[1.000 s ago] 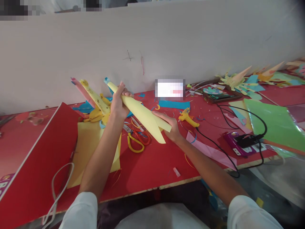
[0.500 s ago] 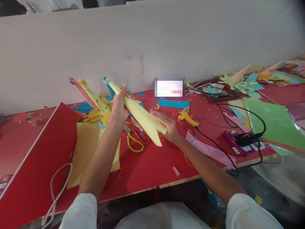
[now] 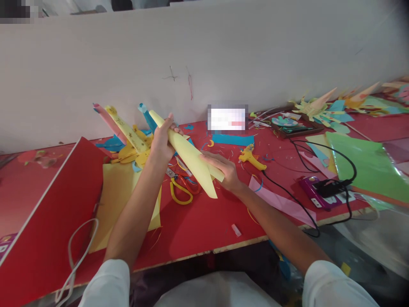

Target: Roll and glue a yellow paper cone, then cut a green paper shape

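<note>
A pale yellow paper sheet (image 3: 191,157), rolled into a narrow cone, slants across the space between my two hands above the red table. My left hand (image 3: 162,138) wraps round its upper part, near the thin end. Around the wider lower end, my right hand (image 3: 223,168) grips with its fingers along the top side; its thumb is hidden. One pointed corner of the paper hangs loose beside that hand. Below the roll lie scissors with yellow handles (image 3: 180,192) and a red-handled pair (image 3: 191,184), partly covered by the paper.
Right of my hands lies a yellow glue gun (image 3: 252,157) with a black cord. A purple power box (image 3: 319,194) sits near the front edge. Finished paper cones (image 3: 128,132) stand at left, by yellow sheets (image 3: 118,204) and an upright red board (image 3: 54,213). A blue strip (image 3: 233,139) lies behind.
My right hand's fingers have shifted slightly up and left over the paper roll. The left hand and the cone's thin end have moved a little to the right.
</note>
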### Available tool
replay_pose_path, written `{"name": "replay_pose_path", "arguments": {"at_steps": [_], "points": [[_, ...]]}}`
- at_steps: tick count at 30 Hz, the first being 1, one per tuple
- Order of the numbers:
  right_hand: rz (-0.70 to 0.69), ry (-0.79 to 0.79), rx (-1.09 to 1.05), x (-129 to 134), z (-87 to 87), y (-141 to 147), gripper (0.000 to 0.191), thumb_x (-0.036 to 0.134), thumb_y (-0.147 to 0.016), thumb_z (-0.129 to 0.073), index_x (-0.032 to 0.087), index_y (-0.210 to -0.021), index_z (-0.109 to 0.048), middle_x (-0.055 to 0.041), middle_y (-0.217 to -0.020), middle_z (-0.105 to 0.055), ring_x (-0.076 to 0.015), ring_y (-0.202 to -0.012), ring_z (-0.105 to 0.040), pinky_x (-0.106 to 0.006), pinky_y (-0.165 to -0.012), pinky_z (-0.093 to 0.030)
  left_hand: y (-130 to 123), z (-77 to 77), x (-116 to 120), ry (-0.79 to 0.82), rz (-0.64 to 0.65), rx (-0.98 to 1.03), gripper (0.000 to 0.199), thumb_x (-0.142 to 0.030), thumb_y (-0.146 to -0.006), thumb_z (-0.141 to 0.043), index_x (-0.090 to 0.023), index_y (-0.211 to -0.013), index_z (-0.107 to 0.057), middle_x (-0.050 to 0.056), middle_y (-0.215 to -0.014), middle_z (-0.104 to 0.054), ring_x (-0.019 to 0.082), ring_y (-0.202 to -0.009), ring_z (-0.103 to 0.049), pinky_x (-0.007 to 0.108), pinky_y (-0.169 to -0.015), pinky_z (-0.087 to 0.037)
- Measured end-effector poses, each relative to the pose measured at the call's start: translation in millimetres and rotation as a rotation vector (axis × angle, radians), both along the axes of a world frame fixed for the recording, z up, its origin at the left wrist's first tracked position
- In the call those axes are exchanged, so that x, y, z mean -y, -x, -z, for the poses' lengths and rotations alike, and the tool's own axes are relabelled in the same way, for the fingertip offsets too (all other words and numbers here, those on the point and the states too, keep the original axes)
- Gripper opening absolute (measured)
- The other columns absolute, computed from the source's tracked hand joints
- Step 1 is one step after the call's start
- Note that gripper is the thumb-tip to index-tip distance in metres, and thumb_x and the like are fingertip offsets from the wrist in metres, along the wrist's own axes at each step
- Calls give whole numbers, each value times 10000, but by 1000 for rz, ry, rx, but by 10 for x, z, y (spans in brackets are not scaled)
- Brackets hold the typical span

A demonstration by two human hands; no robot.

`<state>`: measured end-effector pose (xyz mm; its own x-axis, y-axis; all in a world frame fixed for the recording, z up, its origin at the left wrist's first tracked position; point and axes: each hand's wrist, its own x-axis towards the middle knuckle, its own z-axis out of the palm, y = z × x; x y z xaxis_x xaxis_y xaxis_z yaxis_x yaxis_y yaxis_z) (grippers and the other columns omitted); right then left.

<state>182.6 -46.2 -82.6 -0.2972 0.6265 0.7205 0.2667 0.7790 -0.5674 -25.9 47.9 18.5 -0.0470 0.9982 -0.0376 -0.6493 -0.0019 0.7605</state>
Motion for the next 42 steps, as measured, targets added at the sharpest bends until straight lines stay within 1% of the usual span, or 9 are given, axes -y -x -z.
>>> {"name": "replay_pose_path", "arguments": {"at_steps": [6,10,14,22,25,28,31,35,42], "points": [[22,-7,-49,-22,63,3,464,427,-1076,-572,300,-1519,-626,-87,-1408,-745,-260,-1222,-760,-405,-1032,-643,8,-40,30,-32,-9,-15,459,-321,-740,-964,-230,-737,-514,-85,-545,-505,68,-478,-563,198,-561,-548],[34,30,-86,-32,96,-11,511,519,-1049,-589,295,-1506,-643,-83,-1417,-740,-288,-1241,-754,-429,-1047,-641,26,-74,40,-53,13,-64,429,-372,-744,-957,-244,-768,-548,-69,-552,-524,99,-511,-593,225,-545,-557],[60,114,-118,-46,109,-13,591,630,-1004,-606,258,-1456,-688,-105,-1426,-732,-325,-1288,-728,-454,-1080,-624,57,-100,37,-54,-19,-63,396,-372,-743,-952,-253,-783,-577,-69,-553,-504,101,-512,-592,239,-536,-542],[5,359,-382,-240,184,30,432,594,-973,-696,268,-1235,-803,-105,-1287,-798,-314,-1175,-777,-453,-992,-653,39,-183,100,-101,-52,-22,326,-363,-804,-917,-262,-786,-608,-71,-549,-441,92,-517,-567,245,-597,-536],[-12,404,-422,-269,196,33,498,624,-939,-730,271,-1286,-779,-110,-1286,-797,-310,-1135,-790,-452,-943,-670,33,-203,115,-118,-62,-16,306,-362,-816,-911,-264,-806,-621,-73,-549,-435,92,-522,-571,238,-610,-536],[12,338,-357,-209,146,17,510,595,-969,-709,298,-1383,-731,-94,-1353,-773,-301,-1198,-769,-457,-990,-660,35,-193,96,-108,-67,-22,321,-355,-821,-906,-252,-780,-604,-72,-550,-447,90,-530,-585,229,-617,-547],[43,170,-244,-104,66,-6,486,552,-1017,-651,306,-1432,-708,-82,-1416,-741,-299,-1286,-730,-464,-1091,-620,34,-162,68,-77,-21,-13,363,-350,-814,-910,-233,-744,-573,-69,-558,-485,89,-545,-615,222,-621,-567],[-15,-29,-132,-2,5,-23,567,577,-1028,-612,315,-1530,-631,-74,-1483,-696,-310,-1338,-698,-474,-1168,-576,35,-123,56,-6,60,-50,383,-368,-827,-897,-220,-742,-554,-63,-561,-528,98,-549,-643,217,-612,-590],[-12,-64,-10,-46,95,-78,491,507,-1077,-562,375,-1549,-601,-35,-1559,-634,-284,-1357,-687,-472,-1165,-593,80,-61,8,52,74,-85,429,-365,-789,-922,-218,-717,-526,-55,-557,-564,103,-514,-637,223,-594,-602]]}}
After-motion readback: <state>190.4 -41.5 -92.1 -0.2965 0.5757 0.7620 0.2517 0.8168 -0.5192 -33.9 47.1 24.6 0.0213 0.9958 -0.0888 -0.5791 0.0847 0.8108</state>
